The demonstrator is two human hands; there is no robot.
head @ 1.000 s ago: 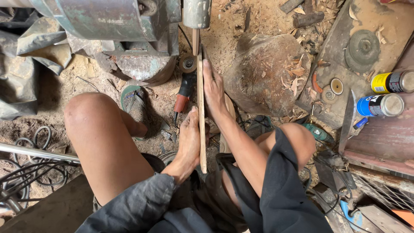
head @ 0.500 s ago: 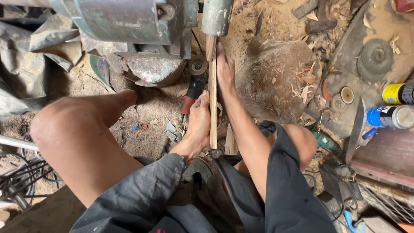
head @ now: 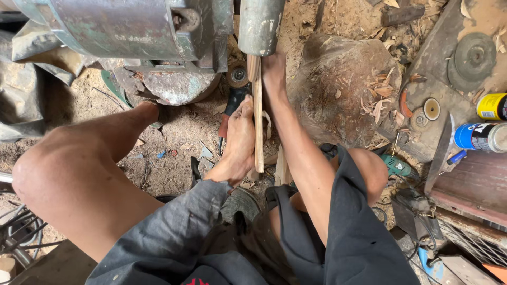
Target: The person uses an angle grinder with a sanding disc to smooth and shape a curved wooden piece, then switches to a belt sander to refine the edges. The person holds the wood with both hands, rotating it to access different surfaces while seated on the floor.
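A long, thin strip of pale wood is held lengthwise, its far end pressed against the underside of a grey-green cylindrical drum on a weathered metal machine. The left hand is wrapped around the near half of the strip, with the fingers curled against its left face. The right hand lies along the far end, just below the drum, partly hidden by it, so whether it is closed around the strip cannot be told.

For the step to go well, the strip would best be kept straight and in line with the drum, pressure being applied evenly by both hands, and the fingertips of the right hand kept clear of the drum's surface.

A large brown tree stump littered with shavings stands just right of the forearm. Further right lie a grey abrasive disc, a yellow spray can, a blue spray can and a green power drill. The sawdust-strewn dirt floor lies beneath.
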